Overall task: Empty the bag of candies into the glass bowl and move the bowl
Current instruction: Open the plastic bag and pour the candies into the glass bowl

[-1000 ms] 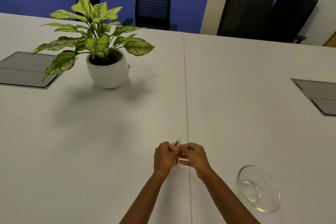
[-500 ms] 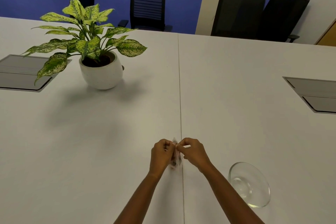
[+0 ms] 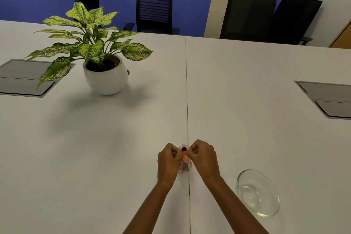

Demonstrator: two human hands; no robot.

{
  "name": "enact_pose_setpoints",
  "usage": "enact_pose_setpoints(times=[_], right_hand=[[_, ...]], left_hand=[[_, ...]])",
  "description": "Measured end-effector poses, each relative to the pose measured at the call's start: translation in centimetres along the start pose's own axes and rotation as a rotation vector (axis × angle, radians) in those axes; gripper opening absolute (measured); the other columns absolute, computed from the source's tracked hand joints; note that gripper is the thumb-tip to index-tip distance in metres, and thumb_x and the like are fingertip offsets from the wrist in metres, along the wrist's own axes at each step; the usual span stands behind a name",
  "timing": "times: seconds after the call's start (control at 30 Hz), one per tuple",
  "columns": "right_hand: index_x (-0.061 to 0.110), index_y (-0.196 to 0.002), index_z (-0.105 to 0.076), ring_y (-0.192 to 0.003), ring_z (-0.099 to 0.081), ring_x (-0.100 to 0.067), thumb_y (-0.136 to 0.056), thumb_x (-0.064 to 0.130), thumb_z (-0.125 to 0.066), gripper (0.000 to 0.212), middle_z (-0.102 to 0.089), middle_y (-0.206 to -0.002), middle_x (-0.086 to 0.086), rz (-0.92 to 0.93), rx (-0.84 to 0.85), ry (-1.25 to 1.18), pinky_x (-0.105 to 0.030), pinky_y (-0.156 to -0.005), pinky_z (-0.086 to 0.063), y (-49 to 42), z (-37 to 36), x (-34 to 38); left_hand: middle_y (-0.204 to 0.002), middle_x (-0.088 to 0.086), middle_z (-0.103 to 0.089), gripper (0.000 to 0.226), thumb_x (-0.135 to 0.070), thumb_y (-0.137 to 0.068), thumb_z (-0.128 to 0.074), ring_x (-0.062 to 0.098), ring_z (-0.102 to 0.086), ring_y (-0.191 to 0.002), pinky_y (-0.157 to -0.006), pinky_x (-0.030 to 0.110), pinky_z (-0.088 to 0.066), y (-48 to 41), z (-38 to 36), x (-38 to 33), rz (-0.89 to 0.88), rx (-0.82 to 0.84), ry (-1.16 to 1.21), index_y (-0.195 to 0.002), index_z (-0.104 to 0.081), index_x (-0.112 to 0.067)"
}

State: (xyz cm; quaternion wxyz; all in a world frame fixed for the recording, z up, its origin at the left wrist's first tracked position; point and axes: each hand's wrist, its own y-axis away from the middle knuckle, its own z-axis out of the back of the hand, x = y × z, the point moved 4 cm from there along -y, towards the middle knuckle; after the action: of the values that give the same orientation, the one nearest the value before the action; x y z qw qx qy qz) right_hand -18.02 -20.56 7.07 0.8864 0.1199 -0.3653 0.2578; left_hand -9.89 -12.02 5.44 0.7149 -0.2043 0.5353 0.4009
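Note:
A small clear bag of candies (image 3: pixel 185 158), with orange and dark pieces showing inside, hangs upright between my two hands above the table seam. My left hand (image 3: pixel 168 162) pinches the bag's top edge from the left. My right hand (image 3: pixel 204 157) pinches the same top edge from the right, and the mouth is spread a little. The glass bowl (image 3: pixel 258 193) stands with nothing in it on the white table (image 3: pixel 114 157), to the right of my right forearm.
A potted plant (image 3: pixel 105 74) in a white pot stands at the back left. Grey cable hatches are set into the table at the far left (image 3: pixel 24 78) and far right (image 3: pixel 330 100). Black office chairs (image 3: pixel 154 8) line the far edge.
Both hands have drawn slightly apart at the bag's top, so the mouth now gapes and the coloured candies show. The bowl has not moved on the table.

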Motion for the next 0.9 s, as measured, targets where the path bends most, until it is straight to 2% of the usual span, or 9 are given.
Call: enact_pose_setpoints(times=[0.07,0.13,0.23,0.3,0.4,0.47,0.57,0.7,0.9], right_hand=[[0.002,-0.087,-0.064,-0.067,-0.056,-0.013,-0.083,0.016,-0.062,0.015,-0.071,-0.086,-0.014,-0.014,-0.019,-0.026,-0.012,-0.052,-0.038,-0.1,0.5,-0.2],[0.004,-0.095,-0.062,-0.070,-0.057,-0.014,-0.082,0.023,-0.065,0.023,-0.069,-0.088,-0.012,-0.042,0.017,-0.070,-0.012,-0.053,-0.040,0.1,0.3,-0.4],[0.006,-0.099,-0.059,-0.072,-0.060,-0.017,-0.082,0.028,-0.066,0.029,-0.069,-0.092,-0.013,-0.115,0.110,-0.082,-0.017,-0.058,-0.046,0.8,-0.6,-0.9],[0.002,-0.093,-0.062,-0.076,-0.066,-0.025,-0.082,0.022,-0.066,0.023,-0.070,-0.092,-0.017,-0.157,0.125,-0.122,-0.031,-0.068,-0.057,1.0,-0.7,-1.2],[-0.003,-0.086,-0.065,-0.077,-0.069,-0.032,-0.082,0.015,-0.066,0.019,-0.071,-0.087,-0.023,-0.178,0.112,-0.202,-0.043,-0.077,-0.059,0.9,-0.4,-1.1],[-0.003,-0.083,-0.065,-0.076,-0.069,-0.033,-0.082,0.015,-0.066,0.019,-0.071,-0.085,-0.023,-0.173,0.094,-0.226,-0.043,-0.077,-0.059,0.7,-0.2,-0.8],[0.004,-0.073,-0.062,-0.077,-0.069,-0.033,-0.081,0.009,-0.065,0.010,-0.071,-0.084,-0.023,-0.178,0.074,-0.241,-0.038,-0.074,-0.057,0.8,0.0,-0.8],[0.008,-0.065,-0.057,-0.075,-0.068,-0.036,-0.079,0.002,-0.061,0.016,-0.070,-0.082,-0.024,-0.216,0.045,-0.233,-0.043,-0.074,-0.058,0.8,0.9,-1.9],[0.002,-0.080,-0.060,-0.057,-0.062,-0.021,-0.079,0.004,-0.061,0.002,-0.063,-0.071,-0.011,-0.256,-0.016,-0.178,-0.037,-0.066,-0.058,0.0,2.8,-3.9]], left_hand=[[-0.074,0.016,-0.063,0.026,-0.008,-0.087,-0.059,0.029,-0.062,-0.068,-0.066,0.036,-0.056,0.0,0.0,-0.2,-0.003,0.003,-0.004,-0.066,-0.047,-0.014],[-0.075,0.020,-0.065,0.021,-0.010,-0.087,-0.060,0.034,-0.065,-0.070,-0.068,0.036,-0.056,0.1,-0.1,-0.5,-0.012,0.010,-0.003,-0.069,-0.050,-0.010],[-0.073,0.016,-0.063,0.016,-0.008,-0.088,-0.059,0.030,-0.062,-0.068,-0.060,0.023,-0.051,0.0,-0.4,-0.6,-0.021,-0.003,0.001,-0.073,-0.051,-0.007],[-0.065,0.002,-0.056,0.018,-0.008,-0.088,-0.059,0.018,-0.056,-0.063,-0.053,0.008,-0.045,0.0,-0.4,-0.6,-0.027,-0.017,-0.005,-0.072,-0.050,-0.009],[-0.065,-0.007,-0.052,0.018,-0.011,-0.088,-0.059,0.008,-0.052,-0.060,-0.047,0.003,-0.044,0.2,-0.5,-0.2,0.021,-0.047,0.020,-0.073,-0.049,-0.016],[-0.073,-0.004,-0.056,0.011,-0.015,-0.087,-0.060,0.011,-0.058,-0.065,-0.051,0.005,-0.044,0.5,-0.9,0.5,0.104,-0.043,0.068,-0.084,-0.049,-0.015],[-0.087,0.009,-0.062,0.010,-0.013,-0.086,-0.061,0.028,-0.065,-0.080,-0.060,0.023,-0.053,1.1,-1.6,1.4,0.244,-0.009,0.162,-0.088,-0.051,-0.010],[-0.082,0.015,-0.062,0.007,-0.006,-0.084,-0.061,0.029,-0.063,-0.077,-0.070,0.039,-0.056,1.3,-1.5,0.8,0.209,-0.032,0.077,-0.084,-0.056,-0.002],[-0.065,0.000,-0.054,0.012,-0.004,-0.085,-0.058,0.014,-0.051,-0.061,-0.049,0.011,-0.037,0.5,-0.1,-1.3,0.008,-0.108,-0.114,-0.075,-0.053,-0.007]])
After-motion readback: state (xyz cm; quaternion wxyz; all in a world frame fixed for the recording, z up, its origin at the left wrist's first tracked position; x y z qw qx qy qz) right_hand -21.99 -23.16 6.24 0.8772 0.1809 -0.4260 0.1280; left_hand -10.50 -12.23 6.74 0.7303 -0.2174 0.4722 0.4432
